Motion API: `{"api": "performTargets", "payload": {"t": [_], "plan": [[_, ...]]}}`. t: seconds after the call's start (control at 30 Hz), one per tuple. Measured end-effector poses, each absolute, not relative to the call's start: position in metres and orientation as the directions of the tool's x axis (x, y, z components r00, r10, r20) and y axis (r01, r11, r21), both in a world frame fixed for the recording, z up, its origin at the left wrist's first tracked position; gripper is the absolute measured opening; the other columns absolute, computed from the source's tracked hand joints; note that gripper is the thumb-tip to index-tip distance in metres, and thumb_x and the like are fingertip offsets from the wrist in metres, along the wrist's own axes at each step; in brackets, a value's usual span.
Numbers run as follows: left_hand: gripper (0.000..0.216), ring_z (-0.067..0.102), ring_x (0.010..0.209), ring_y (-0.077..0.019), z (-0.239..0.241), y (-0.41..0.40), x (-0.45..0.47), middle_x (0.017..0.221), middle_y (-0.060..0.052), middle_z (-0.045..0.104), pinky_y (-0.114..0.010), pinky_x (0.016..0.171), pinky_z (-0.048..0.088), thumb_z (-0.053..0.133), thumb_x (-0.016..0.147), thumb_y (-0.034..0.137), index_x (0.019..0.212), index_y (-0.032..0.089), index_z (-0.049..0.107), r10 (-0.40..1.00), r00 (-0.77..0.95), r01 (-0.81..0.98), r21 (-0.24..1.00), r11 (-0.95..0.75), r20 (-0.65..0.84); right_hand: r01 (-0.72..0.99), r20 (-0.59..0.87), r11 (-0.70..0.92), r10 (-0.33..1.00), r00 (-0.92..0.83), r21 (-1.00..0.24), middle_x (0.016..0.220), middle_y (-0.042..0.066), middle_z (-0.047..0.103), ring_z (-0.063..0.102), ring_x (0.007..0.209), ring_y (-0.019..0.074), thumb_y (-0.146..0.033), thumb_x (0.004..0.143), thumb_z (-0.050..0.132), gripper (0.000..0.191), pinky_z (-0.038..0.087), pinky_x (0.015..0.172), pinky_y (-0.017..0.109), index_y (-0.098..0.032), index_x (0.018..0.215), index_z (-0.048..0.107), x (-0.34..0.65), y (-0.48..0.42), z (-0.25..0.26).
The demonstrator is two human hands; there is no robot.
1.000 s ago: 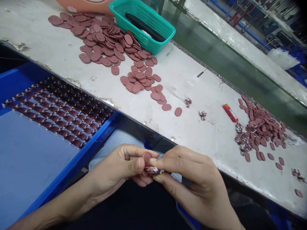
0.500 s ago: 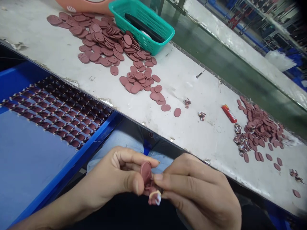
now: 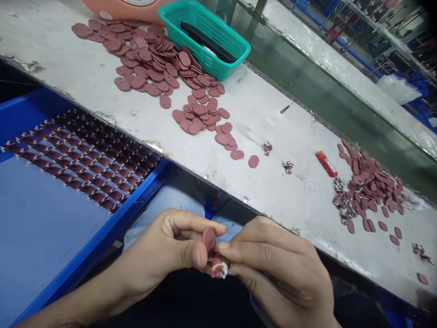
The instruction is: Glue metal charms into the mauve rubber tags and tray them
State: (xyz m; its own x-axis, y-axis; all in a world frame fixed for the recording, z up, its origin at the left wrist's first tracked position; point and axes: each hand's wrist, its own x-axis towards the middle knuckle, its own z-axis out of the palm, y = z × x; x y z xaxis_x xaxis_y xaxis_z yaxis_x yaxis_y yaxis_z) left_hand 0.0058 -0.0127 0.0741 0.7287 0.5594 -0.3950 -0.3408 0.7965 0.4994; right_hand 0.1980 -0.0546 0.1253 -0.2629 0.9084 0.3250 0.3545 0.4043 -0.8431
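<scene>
Left hand (image 3: 160, 253) and right hand (image 3: 276, 273) pinch a maroon disc (image 3: 209, 240); red lighter (image 3: 327, 164) label unreadable.

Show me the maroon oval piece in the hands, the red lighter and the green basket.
Maroon oval piece (image 3: 209, 239): head view, middle of its exposed flat face.
Red lighter (image 3: 327, 164): head view, middle of its body.
Green basket (image 3: 218, 68): head view, its mesh front wall.
</scene>
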Motion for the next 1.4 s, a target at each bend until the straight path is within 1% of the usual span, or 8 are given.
{"api": "performTargets", "payload": {"t": [0.1,0.2,0.37,0.57,0.73,1.03,1.3,1.4], "plan": [[0.028,0.067,0.059,-0.0117,0.070,-0.011,0.007,0.069,-0.002,0.077,-0.017,0.058,0.052,0.095,0.066,0.042,0.086,0.025,0.085,0.577,0.689,-0.327,0.522,0.788,-0.439,0.354,0.331,0.411,0.905,-0.265,-0.840,0.086,0.004,0.076,0.070,0.076,0.0118,-0.007,0.091,0.069,0.019,0.060,0.072,0.022,-0.013,0.108,0.073,0.198,-0.051,0.122],[0.031,0.061,0.056,-0.0083,0.064,-0.008,0.007,0.067,-0.002,0.074,-0.015,0.057,0.052,0.089,0.073,0.049,0.088,0.023,0.085,0.545,0.708,-0.283,0.527,0.801,-0.449,0.354,0.285,0.361,0.926,-0.249,-0.863,0.088,0.003,0.076,0.070,0.077,0.0123,-0.008,0.089,0.071,0.023,0.060,0.072,0.024,-0.019,0.110,0.073,0.199,-0.049,0.117],[0.044,0.055,0.056,-0.0068,0.059,-0.006,0.008,0.073,-0.004,0.069,-0.012,0.052,0.048,0.089,0.070,0.056,0.087,0.016,0.083,0.508,0.737,-0.267,0.500,0.824,-0.445,0.360,0.269,0.330,0.940,-0.208,-0.873,0.092,0.002,0.075,0.067,0.076,0.0136,-0.026,0.087,0.079,0.045,0.060,0.071,0.026,-0.024,0.130,0.066,0.202,-0.048,0.111],[0.038,0.055,0.056,-0.0070,0.058,-0.005,0.010,0.064,-0.001,0.061,-0.012,0.055,0.052,0.088,0.074,0.051,0.078,0.014,0.079,0.493,0.747,-0.291,0.446,0.846,-0.447,0.370,0.275,0.328,0.943,-0.190,-0.869,0.091,0.003,0.077,0.072,0.080,0.0139,-0.014,0.092,0.071,0.021,0.061,0.072,0.025,-0.023,0.111,0.076,0.199,-0.046,0.105],[0.041,0.055,0.053,-0.0058,0.058,-0.006,0.010,0.063,0.000,0.064,-0.011,0.053,0.052,0.096,0.061,0.049,0.073,0.015,0.079,0.503,0.695,-0.304,0.424,0.853,-0.515,0.360,0.285,0.329,0.943,-0.172,-0.873,0.083,0.003,0.075,0.070,0.073,0.0120,-0.014,0.090,0.072,0.016,0.059,0.066,0.023,-0.020,0.104,0.078,0.195,-0.041,0.103],[0.040,0.056,0.053,-0.0053,0.060,-0.011,0.005,0.061,0.001,0.064,-0.010,0.053,0.051,0.097,0.060,0.047,0.072,0.015,0.077,0.527,0.682,-0.353,0.402,0.845,-0.507,0.352,0.291,0.350,0.933,-0.209,-0.868,0.082,0.003,0.075,0.070,0.073,0.0119,-0.011,0.088,0.073,0.016,0.059,0.067,0.022,-0.019,0.102,0.078,0.191,-0.036,0.103],[0.046,0.056,0.055,-0.0062,0.057,-0.008,0.002,0.071,-0.002,0.066,-0.012,0.051,0.055,0.094,0.062,0.055,0.082,0.015,0.081,0.553,0.670,-0.348,0.448,0.823,-0.495,0.322,0.253,0.313,0.943,-0.216,-0.893,0.081,0.003,0.075,0.069,0.070,0.0108,-0.013,0.087,0.075,0.012,0.057,0.065,0.021,-0.017,0.098,0.078,0.188,-0.029,0.101],[0.058,0.063,0.063,-0.0113,0.054,-0.004,-0.001,0.079,-0.005,0.068,-0.015,0.050,0.057,0.088,0.063,0.064,0.095,0.016,0.082,0.559,0.686,-0.333,0.482,0.810,-0.466,0.347,0.303,0.360,0.930,-0.207,-0.866,0.083,0.003,0.075,0.069,0.071,0.0107,-0.011,0.087,0.073,0.014,0.057,0.066,0.021,-0.017,0.099,0.076,0.186,-0.026,0.100]]}}
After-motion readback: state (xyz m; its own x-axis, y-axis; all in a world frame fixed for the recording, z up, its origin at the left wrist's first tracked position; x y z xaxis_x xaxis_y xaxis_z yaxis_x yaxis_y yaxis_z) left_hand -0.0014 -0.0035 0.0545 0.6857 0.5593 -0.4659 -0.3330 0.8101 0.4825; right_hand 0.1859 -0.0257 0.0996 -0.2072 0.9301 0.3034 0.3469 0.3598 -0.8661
